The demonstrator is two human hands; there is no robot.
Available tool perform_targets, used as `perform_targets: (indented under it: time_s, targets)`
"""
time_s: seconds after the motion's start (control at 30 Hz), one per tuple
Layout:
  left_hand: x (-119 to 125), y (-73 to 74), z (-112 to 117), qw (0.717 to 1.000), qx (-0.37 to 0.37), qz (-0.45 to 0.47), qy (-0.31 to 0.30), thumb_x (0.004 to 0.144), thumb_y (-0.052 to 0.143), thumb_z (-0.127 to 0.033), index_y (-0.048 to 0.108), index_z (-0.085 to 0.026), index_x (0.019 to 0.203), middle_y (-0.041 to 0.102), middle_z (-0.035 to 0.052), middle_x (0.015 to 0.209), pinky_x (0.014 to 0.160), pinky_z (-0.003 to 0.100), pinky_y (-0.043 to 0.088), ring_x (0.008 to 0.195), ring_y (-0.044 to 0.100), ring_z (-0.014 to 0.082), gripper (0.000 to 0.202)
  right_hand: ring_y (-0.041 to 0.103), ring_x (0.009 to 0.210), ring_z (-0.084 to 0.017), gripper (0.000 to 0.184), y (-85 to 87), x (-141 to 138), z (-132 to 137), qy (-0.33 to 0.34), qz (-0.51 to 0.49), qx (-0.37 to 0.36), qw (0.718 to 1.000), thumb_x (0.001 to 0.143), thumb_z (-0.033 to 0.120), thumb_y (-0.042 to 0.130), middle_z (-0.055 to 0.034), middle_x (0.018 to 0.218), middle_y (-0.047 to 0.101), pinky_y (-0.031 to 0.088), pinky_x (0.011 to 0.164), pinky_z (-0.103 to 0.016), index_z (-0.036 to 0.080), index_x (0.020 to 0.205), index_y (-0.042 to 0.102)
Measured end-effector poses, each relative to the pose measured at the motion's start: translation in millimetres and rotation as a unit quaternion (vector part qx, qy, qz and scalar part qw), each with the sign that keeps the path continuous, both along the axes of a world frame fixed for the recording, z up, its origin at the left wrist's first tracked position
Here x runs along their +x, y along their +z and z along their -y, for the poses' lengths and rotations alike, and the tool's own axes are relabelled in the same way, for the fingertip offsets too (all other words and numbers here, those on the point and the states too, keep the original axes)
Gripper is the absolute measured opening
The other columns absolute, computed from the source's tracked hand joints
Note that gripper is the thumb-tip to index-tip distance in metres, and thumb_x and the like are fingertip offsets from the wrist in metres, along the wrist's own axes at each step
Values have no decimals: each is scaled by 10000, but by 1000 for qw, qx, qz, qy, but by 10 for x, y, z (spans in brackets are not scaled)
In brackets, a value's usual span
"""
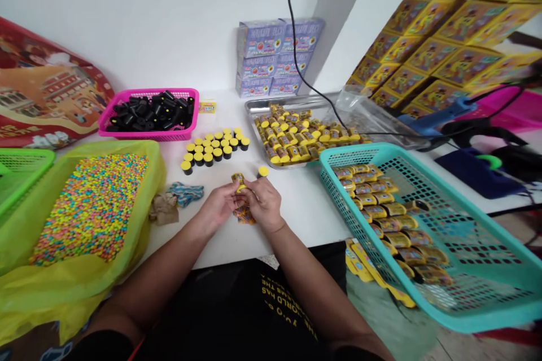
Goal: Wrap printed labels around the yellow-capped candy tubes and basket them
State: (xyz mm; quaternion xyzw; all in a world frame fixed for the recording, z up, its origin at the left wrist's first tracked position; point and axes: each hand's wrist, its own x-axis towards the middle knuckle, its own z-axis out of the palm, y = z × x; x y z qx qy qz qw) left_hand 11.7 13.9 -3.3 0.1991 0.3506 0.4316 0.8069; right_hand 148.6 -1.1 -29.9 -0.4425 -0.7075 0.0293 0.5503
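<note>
Between my two hands is a small canister (239,180) with a yellow printed label, held above the white table. My left hand (219,204) pinches it from the left with the fingertips. From the right, my right hand (266,202) closes its thumb and fingers on the same canister. Partly hidden under the hands lies a small pile of printed labels (244,215). Just beyond my right hand stands a black canister with a yellow lid (263,171). Several more yellow-lidded black canisters (217,153) stand in rows farther back.
A metal tray (262,104) holds many labelled canisters; a teal basket (478,220) at right holds more. On the left are a pink basket (148,136) of black canisters and a yellow-lined tub of colourful candies (93,208). Crumpled wrappers (186,194) lie nearby. A black cable (296,62) hangs down.
</note>
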Motion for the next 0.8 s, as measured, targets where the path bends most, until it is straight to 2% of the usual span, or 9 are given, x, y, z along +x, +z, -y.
perform_targets:
  time_s: [0.1,0.27,0.57,0.73,0.8]
  targets:
    - [-38,5,-28,1000,-2,-5,-17,761,757,-261,663,-118,796,668,53,709,639,236,472,619,611,123,175,579,696,-182,148,7,11,-2,-1,6,0,1000,918,251,566,-35,732,656,515,683,-344,222,956,706]
    - [-55,-3,-42,1000,8,-4,-13,770,742,-247,660,-120,826,676,54,717,624,230,482,613,617,124,161,608,730,-172,200,34,1,8,19,-28,-39,999,922,273,560,-43,793,664,526,680,-317,204,1061,687]
    - [-42,25,-22,1000,13,-5,-24,741,756,-224,641,-143,844,673,39,717,608,233,492,625,640,137,174,584,648,-158,127,34,16,9,19,-61,-11,998,894,243,594,-17,681,628,515,622,-302,220,893,719]
    - [-89,39,-69,997,27,12,-70,774,713,-249,659,-128,876,675,60,752,641,265,505,655,645,155,167,607,723,-170,111,44,16,18,7,-50,-14,999,894,254,605,-30,763,657,528,679,-326,226,942,701]
    - [-90,38,-73,998,18,18,-56,796,700,-286,667,-127,881,670,56,758,618,251,496,643,630,140,183,611,750,-175,124,31,-1,18,15,-33,-13,999,900,247,596,-37,797,670,530,693,-334,227,969,697]
